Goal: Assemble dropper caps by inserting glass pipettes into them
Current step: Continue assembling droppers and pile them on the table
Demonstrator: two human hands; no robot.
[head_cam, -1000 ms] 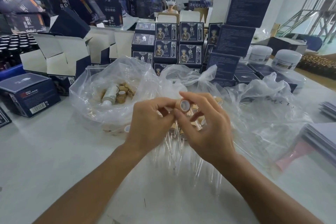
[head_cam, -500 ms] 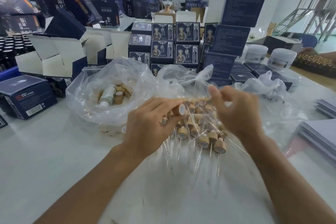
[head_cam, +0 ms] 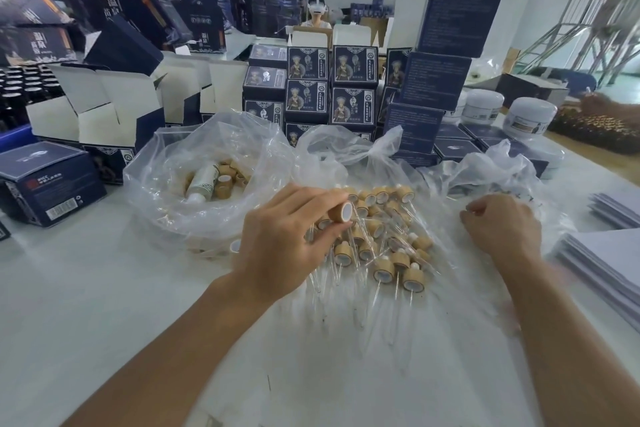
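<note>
Over the middle of the white bench (head_cam: 86, 305), the left hand (head_cam: 284, 239) pinches a short cylindrical dropper cap (head_cam: 341, 211) between thumb and forefinger; its wall looks like pale wood grain and its round white-lined mouth faces right. Just below and to the right lies a heap of assembled droppers (head_cam: 384, 246), the same tan caps with thin clear glass pipettes (head_cam: 377, 291) pointing toward the viewer, spread on crinkled transparent plastic. The right hand (head_cam: 502, 229) rests well to the right on a rumpled clear bag (head_cam: 491, 170), its fingers (head_cam: 474, 210) curled in; whether they hold anything I cannot tell. A second clear bag (head_cam: 194, 163) at left holds loose caps and a small white bottle (head_cam: 202, 182). Dark blue printed cartons (head_cam: 353, 66) stand stacked behind, round white jars (head_cam: 528, 116) to the right. Compared with a second ago, when both hands met at one cap, the right hand has moved away to the bag, while the left keeps hold of its cap.
</note>
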